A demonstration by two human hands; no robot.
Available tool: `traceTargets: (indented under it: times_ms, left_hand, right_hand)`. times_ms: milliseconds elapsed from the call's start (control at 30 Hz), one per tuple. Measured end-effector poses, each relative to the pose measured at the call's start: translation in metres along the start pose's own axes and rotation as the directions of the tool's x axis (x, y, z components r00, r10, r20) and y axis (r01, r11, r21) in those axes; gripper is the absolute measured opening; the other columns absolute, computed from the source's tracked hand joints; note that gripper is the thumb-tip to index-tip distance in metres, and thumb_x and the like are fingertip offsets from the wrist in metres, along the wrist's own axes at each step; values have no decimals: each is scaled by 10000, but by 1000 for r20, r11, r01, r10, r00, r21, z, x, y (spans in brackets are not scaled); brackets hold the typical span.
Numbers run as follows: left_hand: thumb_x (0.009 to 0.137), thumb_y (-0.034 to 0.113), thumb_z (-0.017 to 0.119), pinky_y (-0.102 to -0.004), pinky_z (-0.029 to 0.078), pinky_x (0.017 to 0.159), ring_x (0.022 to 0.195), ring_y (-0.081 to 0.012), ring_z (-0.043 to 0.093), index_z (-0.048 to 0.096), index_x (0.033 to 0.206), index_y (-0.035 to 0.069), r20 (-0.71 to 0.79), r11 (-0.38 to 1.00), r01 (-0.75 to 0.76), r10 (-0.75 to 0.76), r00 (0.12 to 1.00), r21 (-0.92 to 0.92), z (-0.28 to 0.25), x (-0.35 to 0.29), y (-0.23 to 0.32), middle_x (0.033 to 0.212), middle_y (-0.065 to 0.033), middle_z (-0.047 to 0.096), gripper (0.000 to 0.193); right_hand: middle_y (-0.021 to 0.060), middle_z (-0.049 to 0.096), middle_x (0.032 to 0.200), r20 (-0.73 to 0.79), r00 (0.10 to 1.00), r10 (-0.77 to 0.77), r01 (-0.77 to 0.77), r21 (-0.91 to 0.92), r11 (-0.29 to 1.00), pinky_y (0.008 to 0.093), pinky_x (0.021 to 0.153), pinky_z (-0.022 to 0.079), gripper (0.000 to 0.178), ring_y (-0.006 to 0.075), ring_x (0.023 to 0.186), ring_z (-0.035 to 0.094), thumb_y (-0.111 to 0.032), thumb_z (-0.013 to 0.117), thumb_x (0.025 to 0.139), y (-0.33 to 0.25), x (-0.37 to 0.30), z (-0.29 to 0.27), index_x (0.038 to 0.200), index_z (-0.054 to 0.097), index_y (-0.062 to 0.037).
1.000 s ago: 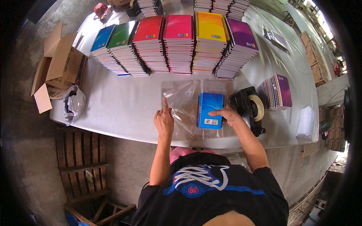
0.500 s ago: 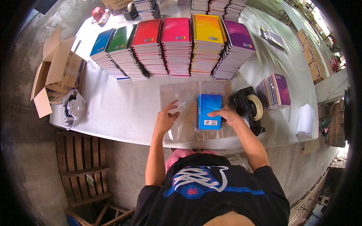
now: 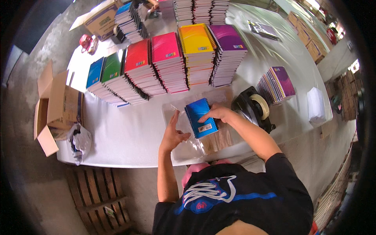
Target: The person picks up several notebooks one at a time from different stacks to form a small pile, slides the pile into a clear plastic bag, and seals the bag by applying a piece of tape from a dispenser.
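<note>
Right hand [image 3: 220, 112] has the blue notebook [image 3: 197, 107] gripped, thumb on its cover, over the clear film [image 3: 220, 141], left of the tape dispenser [image 3: 243, 102]. Left hand [image 3: 172, 136] sits half open beside it, can't tell if it's got any film.

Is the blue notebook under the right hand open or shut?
Shut: the blue notebook shows one cover face, no pages spread, right hand on it.

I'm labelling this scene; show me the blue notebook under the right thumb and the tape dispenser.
Blue notebook [image 3: 198, 110], head view: upper part of cover.
Tape dispenser [image 3: 243, 103], head view: black body.
</note>
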State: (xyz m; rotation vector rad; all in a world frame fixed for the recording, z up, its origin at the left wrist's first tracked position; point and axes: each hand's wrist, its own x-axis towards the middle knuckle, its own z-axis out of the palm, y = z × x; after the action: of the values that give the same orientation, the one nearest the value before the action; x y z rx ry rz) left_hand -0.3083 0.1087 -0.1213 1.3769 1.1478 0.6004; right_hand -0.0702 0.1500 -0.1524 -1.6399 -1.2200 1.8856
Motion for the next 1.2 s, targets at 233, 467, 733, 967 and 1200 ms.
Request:
traceTargets:
  times_ms: [233,467,733,967,1200]
  left_hand:
    - [618,-1,718,-265,536,693,961,-165,595,58,1470,4,-63,990,-123,128,990,73,54,26,-16,1508,-217,201,1078]
    - [704,-52,735,-306,546,775,994,-200,588,-113,1475,154,172,956,-154,201,964,-251,67,35,-17,1446,-186,318,1164]
    - [746,80,760,-281,507,639,724,-169,614,245,1410,48,-62,955,-72,56,996,-288,6,68,-35,1196,-121,576,841]
    - [801,51,691,-248,461,561,589,-117,572,673,937,59,-253,803,-407,543,801,435,-23,140,-57,816,-64,633,137]
    - [731,21,695,-351,465,712,812,-241,611,689,929,96,-399,744,-388,636,660,544,-26,25,9,930,-88,635,211]
  right_hand:
    - [101,664,1036,-72,997,35,-40,-69,997,332,846,479,561,213,934,622,-146,856,556,7,3,13,1063,645,-29]
    - [237,228,1449,-281,935,-218,246,68,967,361,1051,309,1008,320,1306,314,-261,659,826,36,-1,35,1450,-99,-29]
    - [210,48,1537,-307,880,-362,271,-303,914,351,1138,133,1021,293,1424,97,-316,659,840,55,9,35,1468,-105,-63]
    - [223,28,1533,-136,957,-257,197,-348,916,387,1148,85,1001,341,1423,66,-337,633,838,37,-2,41,1465,-85,-33]
    - [241,77,1522,-207,928,-310,240,-303,922,380,1143,114,978,351,1416,107,-331,628,843,40,4,83,1465,-60,-20]
